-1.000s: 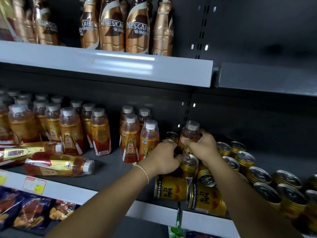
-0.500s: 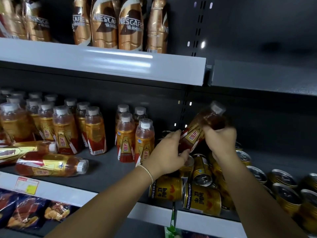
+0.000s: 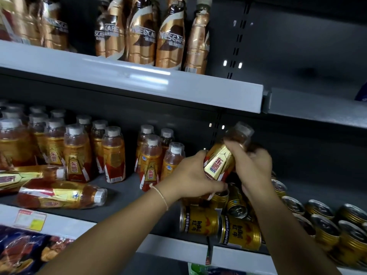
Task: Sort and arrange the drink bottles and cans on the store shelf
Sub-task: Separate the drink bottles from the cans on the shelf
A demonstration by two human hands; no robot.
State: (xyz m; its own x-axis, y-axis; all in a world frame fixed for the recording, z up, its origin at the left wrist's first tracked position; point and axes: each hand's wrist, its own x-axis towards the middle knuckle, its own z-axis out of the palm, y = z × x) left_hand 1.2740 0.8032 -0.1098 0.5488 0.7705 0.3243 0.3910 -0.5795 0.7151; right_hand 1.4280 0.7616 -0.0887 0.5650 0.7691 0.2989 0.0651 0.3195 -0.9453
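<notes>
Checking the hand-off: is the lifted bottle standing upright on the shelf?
No, the bottle is tilted in the air, held by the left hand and right hand.

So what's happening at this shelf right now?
A person is tidying a store shelf of drinks. Both hands hold one tilted orange drink bottle above a jumble of gold cans: the left hand at its lower end, the right hand near its neck. More of the same bottles stand upright to the left, and two lie on their sides near the shelf's front edge. Coffee bottles line the shelf above.
</notes>
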